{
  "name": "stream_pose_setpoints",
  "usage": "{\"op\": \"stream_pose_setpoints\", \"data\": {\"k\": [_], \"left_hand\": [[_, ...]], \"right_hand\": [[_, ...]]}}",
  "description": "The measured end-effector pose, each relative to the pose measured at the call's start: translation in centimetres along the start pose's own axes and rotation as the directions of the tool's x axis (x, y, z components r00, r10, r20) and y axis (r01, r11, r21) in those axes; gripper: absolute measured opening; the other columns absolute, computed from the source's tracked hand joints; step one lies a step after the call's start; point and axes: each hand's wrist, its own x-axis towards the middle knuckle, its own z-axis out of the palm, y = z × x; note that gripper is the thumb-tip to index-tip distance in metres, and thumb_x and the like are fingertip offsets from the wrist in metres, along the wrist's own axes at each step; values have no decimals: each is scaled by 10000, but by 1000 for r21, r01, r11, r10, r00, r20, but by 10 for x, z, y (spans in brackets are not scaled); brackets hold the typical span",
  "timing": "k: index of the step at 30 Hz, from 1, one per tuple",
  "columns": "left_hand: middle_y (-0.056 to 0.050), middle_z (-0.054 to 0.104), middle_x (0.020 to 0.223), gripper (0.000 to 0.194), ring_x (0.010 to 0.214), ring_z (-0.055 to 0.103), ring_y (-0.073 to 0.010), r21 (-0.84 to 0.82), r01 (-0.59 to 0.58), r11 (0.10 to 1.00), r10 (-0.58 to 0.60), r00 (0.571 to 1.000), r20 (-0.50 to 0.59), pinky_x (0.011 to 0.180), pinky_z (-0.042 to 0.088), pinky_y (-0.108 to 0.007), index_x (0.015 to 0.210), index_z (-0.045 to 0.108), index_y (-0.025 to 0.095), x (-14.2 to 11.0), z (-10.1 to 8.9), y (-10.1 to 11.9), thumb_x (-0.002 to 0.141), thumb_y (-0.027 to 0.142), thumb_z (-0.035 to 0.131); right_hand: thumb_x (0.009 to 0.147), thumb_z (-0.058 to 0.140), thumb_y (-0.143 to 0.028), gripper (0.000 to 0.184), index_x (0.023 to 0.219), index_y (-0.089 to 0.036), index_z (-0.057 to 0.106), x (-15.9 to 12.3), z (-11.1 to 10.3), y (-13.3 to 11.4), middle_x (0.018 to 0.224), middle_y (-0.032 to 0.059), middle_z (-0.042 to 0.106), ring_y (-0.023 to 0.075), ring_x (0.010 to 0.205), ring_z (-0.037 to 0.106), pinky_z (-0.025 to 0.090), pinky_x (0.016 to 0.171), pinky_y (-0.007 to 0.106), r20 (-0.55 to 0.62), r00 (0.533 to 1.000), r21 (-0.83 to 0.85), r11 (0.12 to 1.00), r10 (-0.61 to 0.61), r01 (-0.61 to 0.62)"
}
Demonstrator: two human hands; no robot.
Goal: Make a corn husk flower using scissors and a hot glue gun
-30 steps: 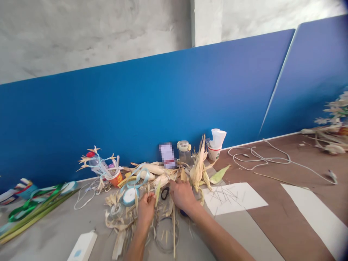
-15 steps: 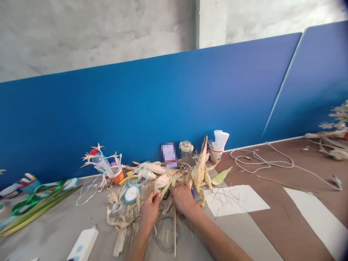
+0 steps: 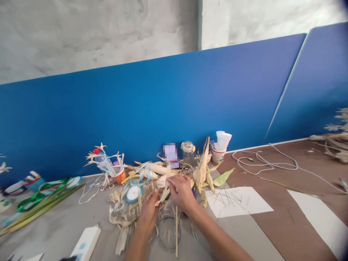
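Observation:
Between my two hands is a pale strip of corn husk (image 3: 164, 194). My left hand (image 3: 149, 207) pinches its lower end, while the fingers of my right hand (image 3: 179, 189) close on its upper part. Around them lies a pile of dried husk pieces (image 3: 127, 214). A spool of light blue ribbon (image 3: 133, 194) sits left of my hands, with a clear tape roll (image 3: 119, 206) beside it. Below my hands are a coil of thin wire (image 3: 166, 235) and a thin stick (image 3: 176, 232). Husk-covered corn (image 3: 201, 168) stands just right of my right hand.
A lidded jar (image 3: 188, 154) and a paper cup with white paper (image 3: 218, 155) stand by the blue partition (image 3: 152, 108). Thin wires lie on white paper (image 3: 244, 206) at right. A white cable (image 3: 292, 166) lies behind it. At left are a power strip (image 3: 86, 241) and green ribbon (image 3: 35, 199).
My right hand has risen slightly and now holds the upper part of the husk strip. My left hand has turned a little, and the strip stands more upright between them. The view shifts slightly.

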Motion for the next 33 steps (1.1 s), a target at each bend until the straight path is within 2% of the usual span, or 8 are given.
{"op": "stream_pose_setpoints", "data": {"k": [4, 9, 13, 16, 18, 25, 31, 33], "left_hand": [[-36, 634, 695, 352, 587, 554, -129, -297, 178, 938, -146, 981, 125, 527, 418, -235, 748, 667, 147, -5, 0, 8, 611, 470, 698], [33, 544, 547, 291, 494, 491, -80, -252, 188, 949, -159, 978, 132, 493, 390, -201, 641, 611, 149, -8, 1, 13, 512, 334, 794], [45, 495, 513, 309, 450, 439, -65, -213, 127, 969, -103, 987, 123, 456, 341, -196, 613, 574, 143, -6, 4, 11, 525, 353, 783], [58, 459, 490, 312, 420, 367, -46, -176, 82, 981, -57, 988, 144, 426, 267, -188, 628, 572, 137, -4, 5, 5, 565, 379, 759], [62, 445, 478, 316, 415, 337, -46, -138, 48, 989, -28, 989, 144, 423, 235, -194, 630, 572, 136, -3, 4, 1, 588, 403, 736], [15, 538, 557, 343, 493, 441, -100, -39, -38, 998, 43, 991, 126, 489, 318, -226, 679, 598, 140, -2, 3, 0, 620, 469, 677], [-4, 584, 652, 358, 592, 526, -144, -98, -73, 993, 74, 997, 4, 547, 390, -250, 766, 591, 158, -2, 5, 2, 612, 472, 667], [7, 579, 656, 340, 593, 532, -137, -173, -35, 984, 39, 999, 24, 552, 398, -247, 769, 577, 163, -4, 6, 5, 609, 442, 685]], "right_hand": [[832, 444, -149, 264, 992, -224, 640, -2, 2, -5, 976, 33, 679, 159, 913, 571, 272, 843, 304, -26, 1000, 87, 996, -2, 4], [795, 463, -164, 242, 919, -191, 670, -3, 12, -2, 933, 60, 679, 183, 896, 580, 356, 831, 300, 47, 997, 366, 928, 62, -75], [749, 498, -251, 167, 778, -147, 626, 0, 24, 4, 692, 29, 623, 151, 642, 555, 411, 637, 263, 196, 914, 683, 620, 355, -387], [683, 570, -301, 154, 738, -160, 541, 0, 32, 6, 577, -41, 512, 102, 510, 469, 376, 535, 227, 283, 848, 794, 387, 448, -469], [646, 606, -315, 212, 770, -168, 516, -1, 36, 6, 564, -64, 480, 82, 473, 428, 348, 496, 212, 326, 830, 803, 331, 452, -496], [711, 543, -353, 198, 692, -157, 528, -3, 25, -6, 507, -66, 432, 71, 466, 384, 312, 483, 204, 438, 848, 755, 389, 300, -528], [668, 597, -239, 100, 664, -153, 547, -10, 32, -8, 596, -38, 528, 93, 568, 458, 357, 552, 206, 411, 879, 570, 685, 241, -454], [673, 562, -190, 98, 595, -157, 511, -12, 38, -5, 535, -49, 495, 85, 534, 435, 332, 521, 194, 421, 873, 523, 721, 245, -455]]}}
